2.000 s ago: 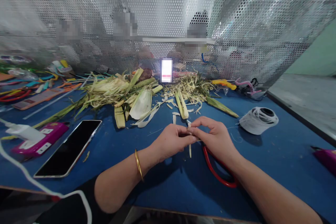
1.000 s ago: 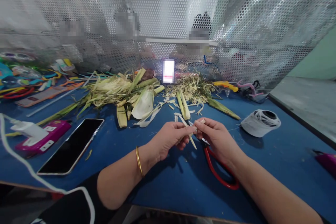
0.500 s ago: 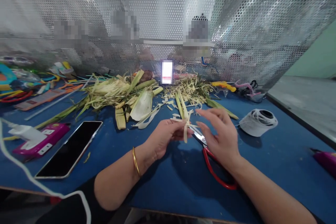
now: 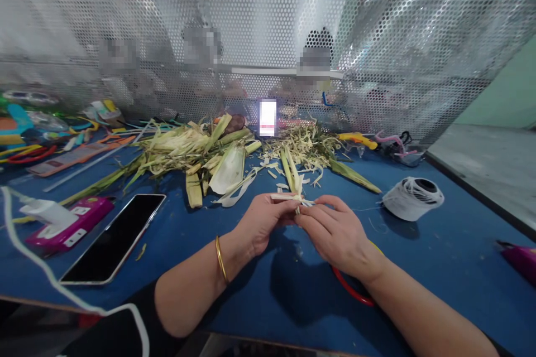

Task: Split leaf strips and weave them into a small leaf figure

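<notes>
Between my two hands is a small cross-shaped piece of pale plant strips point(image 4: 298, 197). My left hand point(image 4: 264, 217) pinches it from the left. My right hand point(image 4: 335, 228) has its thumb and fingers closed on the strips' right and lower ends. Under my right hand lie scissors, of which mainly a red handle point(image 4: 354, 290) shows; the blades are hidden. Just beyond the strips lie green stalk pieces point(image 4: 288, 167). To the right stands a spool of white thread point(image 4: 412, 199), with a loose thread trailing toward my right hand.
A heap of pale green husks point(image 4: 180, 142) and a pile of shreds point(image 4: 312, 145) lie at the back, before a perforated metal screen point(image 4: 259, 22). Left are a phone point(image 4: 115, 240) and a purple power strip point(image 4: 73, 226) with a white cable. A yellow tool point(image 4: 358, 138) lies back right.
My right hand has moved left and closed on the strips, where before its fingers were apart. It now covers the scissor blades. My left hand keeps its pinch.
</notes>
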Demonstrator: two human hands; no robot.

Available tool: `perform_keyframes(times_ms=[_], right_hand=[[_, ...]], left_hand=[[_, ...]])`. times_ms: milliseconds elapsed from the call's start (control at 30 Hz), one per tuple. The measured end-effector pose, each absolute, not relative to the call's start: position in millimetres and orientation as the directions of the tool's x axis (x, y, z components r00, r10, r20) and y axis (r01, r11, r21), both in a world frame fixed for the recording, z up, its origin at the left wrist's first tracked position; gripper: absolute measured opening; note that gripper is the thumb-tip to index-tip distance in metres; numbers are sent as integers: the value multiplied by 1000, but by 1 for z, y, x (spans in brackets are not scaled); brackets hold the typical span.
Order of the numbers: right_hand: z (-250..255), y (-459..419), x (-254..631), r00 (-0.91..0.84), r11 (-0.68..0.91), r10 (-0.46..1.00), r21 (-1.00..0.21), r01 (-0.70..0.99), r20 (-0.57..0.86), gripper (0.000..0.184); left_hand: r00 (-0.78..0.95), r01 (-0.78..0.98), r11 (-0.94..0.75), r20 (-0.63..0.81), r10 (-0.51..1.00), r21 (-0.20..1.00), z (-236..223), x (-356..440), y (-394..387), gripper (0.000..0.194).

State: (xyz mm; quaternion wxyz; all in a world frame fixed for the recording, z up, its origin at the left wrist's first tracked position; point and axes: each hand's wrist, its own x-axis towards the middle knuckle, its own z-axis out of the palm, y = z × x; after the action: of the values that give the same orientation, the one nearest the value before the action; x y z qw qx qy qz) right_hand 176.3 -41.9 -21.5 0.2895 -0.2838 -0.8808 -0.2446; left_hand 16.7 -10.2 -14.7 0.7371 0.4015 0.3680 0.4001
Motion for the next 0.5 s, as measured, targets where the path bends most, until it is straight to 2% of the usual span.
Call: perform_keyframes(times_ms=[167,267,367,433,500], right_hand=[[-21,-47,173,-684,746,330,265,611,650,31],[-20,-48,174,-641,767,330,199,610,693,24],[-21,-44,178,-378,643,482,-27,765,791,14],[-23,-39,180,-212,526,638,-218,822,741,14],[-26,-34,182,-187,491,763,-366,791,619,19]], left_hand=[[357,-268,367,-262,897,891,-14,16,-12,32],[338,-222,347,-262,904,911,-10,14,-10,30],[333,-167,306,-238,912,937,-4,11,-9,29],[340,-142,281,-220,914,949,-3,10,-8,28],[346,-135,258,-198,917,957,-3,10,-7,29]])
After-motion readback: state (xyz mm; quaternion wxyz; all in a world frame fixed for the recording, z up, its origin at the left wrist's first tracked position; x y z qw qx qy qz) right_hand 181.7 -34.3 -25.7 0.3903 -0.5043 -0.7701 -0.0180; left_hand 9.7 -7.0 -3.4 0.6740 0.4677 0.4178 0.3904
